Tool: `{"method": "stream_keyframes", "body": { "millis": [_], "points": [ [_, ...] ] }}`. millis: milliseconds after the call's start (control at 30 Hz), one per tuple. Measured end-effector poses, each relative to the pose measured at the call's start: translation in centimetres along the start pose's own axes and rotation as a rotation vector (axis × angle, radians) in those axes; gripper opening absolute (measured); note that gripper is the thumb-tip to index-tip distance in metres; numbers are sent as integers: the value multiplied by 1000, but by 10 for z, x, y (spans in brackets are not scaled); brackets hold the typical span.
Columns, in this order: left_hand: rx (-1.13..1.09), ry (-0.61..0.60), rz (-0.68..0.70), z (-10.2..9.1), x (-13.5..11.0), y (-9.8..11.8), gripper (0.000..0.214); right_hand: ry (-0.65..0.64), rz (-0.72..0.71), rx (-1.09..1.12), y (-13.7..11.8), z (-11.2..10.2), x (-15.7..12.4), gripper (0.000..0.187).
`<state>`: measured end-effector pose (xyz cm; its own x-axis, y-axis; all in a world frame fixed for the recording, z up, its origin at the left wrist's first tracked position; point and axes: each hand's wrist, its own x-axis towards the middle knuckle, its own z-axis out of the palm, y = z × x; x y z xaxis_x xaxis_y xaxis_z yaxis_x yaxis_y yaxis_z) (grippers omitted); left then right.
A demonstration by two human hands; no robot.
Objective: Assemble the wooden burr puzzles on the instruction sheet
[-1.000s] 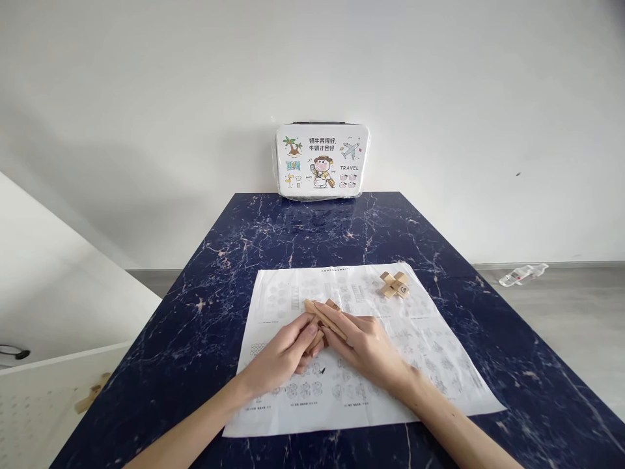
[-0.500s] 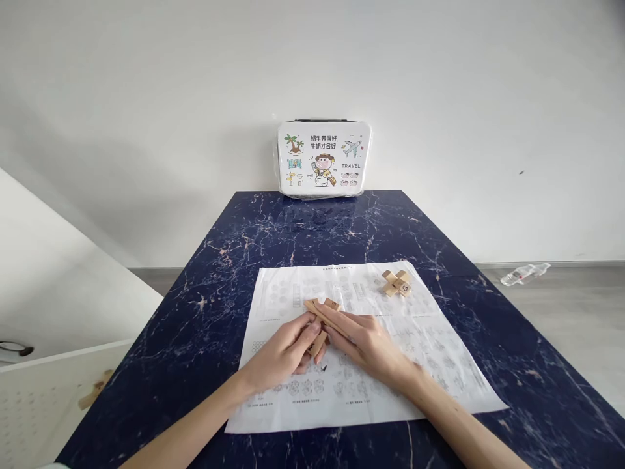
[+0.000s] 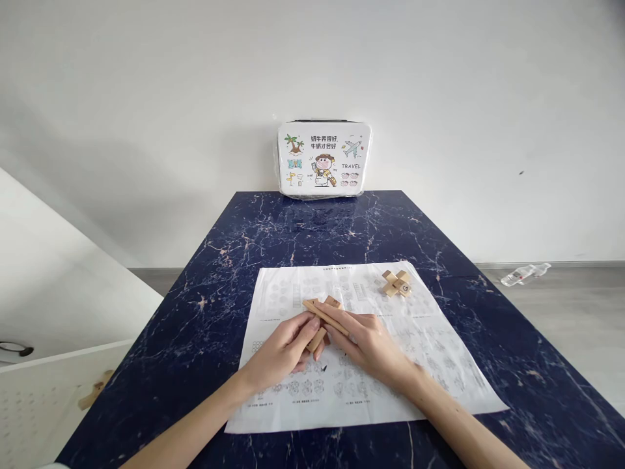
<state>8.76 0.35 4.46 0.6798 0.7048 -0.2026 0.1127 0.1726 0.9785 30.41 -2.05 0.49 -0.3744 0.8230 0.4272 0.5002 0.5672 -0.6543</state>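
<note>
My left hand (image 3: 282, 353) and right hand (image 3: 372, 346) are both closed on the crossed wooden bars (image 3: 317, 311). The bars are pale and square-cut, one slanting over the other, held low over the printed sheet (image 3: 430, 365) at mid bench (image 3: 205, 293). A second wooden cross (image 3: 396, 283) lies well apart, near the sheet's far right corner.

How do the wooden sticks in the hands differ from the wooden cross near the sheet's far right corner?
The wooden sticks are held between left hand and right hand; the wooden cross lies untouched on the paper sheet. The sticks look like a loose pair crossing at an angle; the cross is a compact interlocked knot. The sticks sit nearer the person than the cross. Both are pale wood.
</note>
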Motion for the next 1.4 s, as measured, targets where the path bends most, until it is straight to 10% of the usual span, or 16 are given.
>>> {"method": "stream_keyframes", "body": {
  "millis": [367,600,867,1400],
  "points": [
    [-132,372,152,-10,8,-1,40,-15,35,-102,2,5,3,79],
    [-173,364,162,-9,7,1,41,-76,17,-79,0,5,5,78],
    [-300,373,99,-16,10,-4,45,249,308,319,0,-10,9,62],
    [-11,311,181,-3,6,-2,43,171,348,863,-3,-2,6,72]
  ]
}}
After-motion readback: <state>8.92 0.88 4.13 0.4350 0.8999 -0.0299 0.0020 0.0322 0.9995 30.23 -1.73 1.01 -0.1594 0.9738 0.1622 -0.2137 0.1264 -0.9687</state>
